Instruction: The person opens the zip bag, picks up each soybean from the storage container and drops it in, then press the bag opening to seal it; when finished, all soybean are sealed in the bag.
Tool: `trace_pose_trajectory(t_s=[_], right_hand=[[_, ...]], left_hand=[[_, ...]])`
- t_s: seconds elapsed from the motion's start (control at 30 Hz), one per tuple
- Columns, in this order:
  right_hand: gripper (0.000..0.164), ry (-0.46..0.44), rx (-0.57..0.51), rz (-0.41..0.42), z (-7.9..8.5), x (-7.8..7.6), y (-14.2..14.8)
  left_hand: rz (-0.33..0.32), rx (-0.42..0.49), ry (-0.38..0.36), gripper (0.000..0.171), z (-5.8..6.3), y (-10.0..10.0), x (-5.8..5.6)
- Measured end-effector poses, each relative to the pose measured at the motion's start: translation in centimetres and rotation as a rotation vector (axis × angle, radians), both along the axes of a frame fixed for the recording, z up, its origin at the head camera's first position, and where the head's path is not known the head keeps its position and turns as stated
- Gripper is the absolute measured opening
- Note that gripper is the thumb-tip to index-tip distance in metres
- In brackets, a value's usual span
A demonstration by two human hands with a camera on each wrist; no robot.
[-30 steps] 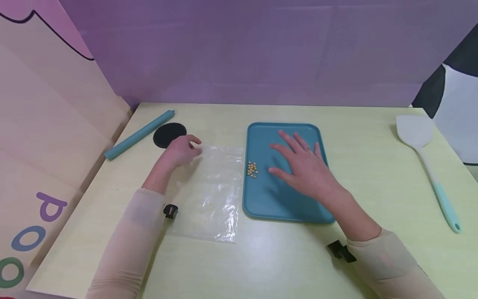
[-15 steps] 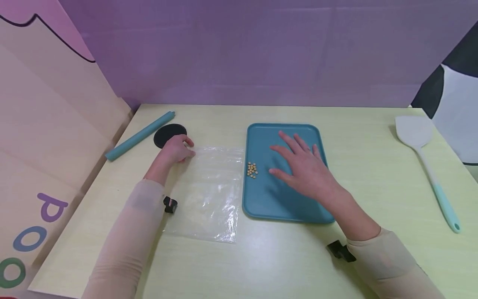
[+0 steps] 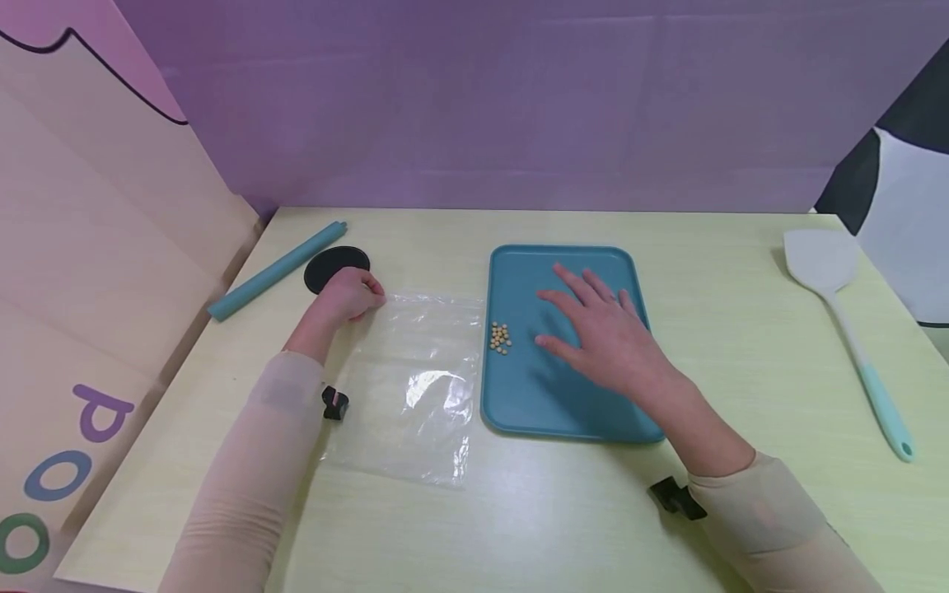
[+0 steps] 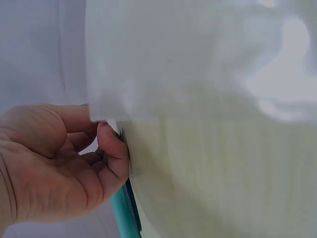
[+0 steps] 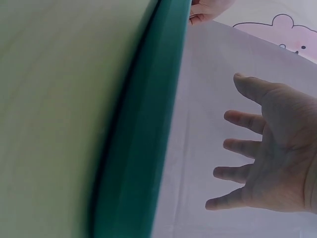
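Note:
My left hand pinches the far left corner of a clear plastic bag lying flat on the table. In the left wrist view, thumb and finger meet at the corner of the bag, and its edge is slightly raised. Fingers spread, my right hand hovers over the blue tray and holds nothing. A small cluster of yellowish round beans sits by the tray's left side. In the right wrist view, the spread right hand is apart from the tray's edge.
A black round disc lies just behind my left hand, beside a blue-green rod. At the right lies a spatula with a white blade and mint handle. A purple backdrop stands behind the table.
My left hand has moved left to the bag's corner and its fingers have closed on it. The bag's far edge has shifted slightly. My right hand has stayed put.

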State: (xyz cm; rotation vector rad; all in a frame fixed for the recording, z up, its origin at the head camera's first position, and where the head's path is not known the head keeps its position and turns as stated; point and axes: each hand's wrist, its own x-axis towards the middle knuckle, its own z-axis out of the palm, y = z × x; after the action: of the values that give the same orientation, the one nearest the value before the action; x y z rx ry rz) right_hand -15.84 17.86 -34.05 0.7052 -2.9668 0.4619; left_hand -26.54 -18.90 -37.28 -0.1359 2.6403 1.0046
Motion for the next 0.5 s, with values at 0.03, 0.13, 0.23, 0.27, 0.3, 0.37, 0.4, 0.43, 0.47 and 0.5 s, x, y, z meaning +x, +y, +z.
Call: trace_pose_trajectory(t_s=[0.03, 0.13, 0.23, 0.27, 0.3, 0.37, 0.4, 0.43, 0.47, 0.5], right_hand=[[0.06, -0.005, 0.0, 0.001, 0.0, 0.0, 0.0], [0.061, -0.012, 0.0, 0.007, -0.1, -0.1, 0.1], [0.06, -0.014, -0.013, 0.024, -0.1, -0.2, 0.1], [0.059, -0.02, -0.023, 0.029, -0.1, -0.3, 0.1], [0.058, -0.03, -0.035, 0.035, -0.1, -0.3, 0.0], [0.056, -0.054, -0.071, 0.044, -0.2, -0.4, -0.1], [0.055, -0.07, -0.093, 0.046, -0.3, -0.6, -0.2], [0.053, -0.087, -0.117, 0.048, -0.4, -0.7, -0.4], [0.052, -0.105, -0.139, 0.053, -0.4, -0.9, -0.6], [0.052, -0.121, -0.157, 0.057, -0.5, -1.1, -0.8]], left_hand=[[-0.013, -0.011, 0.016, 0.013, 0.1, 0.0, 0.1], [-0.048, -0.039, 0.068, 0.013, 0.2, -0.2, 0.5], [-0.074, -0.075, 0.117, 0.012, 0.4, -0.3, 0.9], [-0.077, -0.077, 0.127, 0.011, 0.5, -0.3, 1.0], [-0.076, -0.076, 0.137, 0.009, 0.5, -0.3, 1.1], [-0.075, -0.061, 0.154, 0.007, 0.6, -0.3, 1.2], [-0.072, -0.052, 0.161, 0.006, 0.6, -0.3, 1.2], [-0.069, -0.044, 0.164, 0.005, 0.7, -0.3, 1.3], [-0.067, -0.037, 0.167, 0.004, 0.7, -0.3, 1.3], [-0.066, -0.029, 0.168, 0.004, 0.8, -0.3, 1.3]])
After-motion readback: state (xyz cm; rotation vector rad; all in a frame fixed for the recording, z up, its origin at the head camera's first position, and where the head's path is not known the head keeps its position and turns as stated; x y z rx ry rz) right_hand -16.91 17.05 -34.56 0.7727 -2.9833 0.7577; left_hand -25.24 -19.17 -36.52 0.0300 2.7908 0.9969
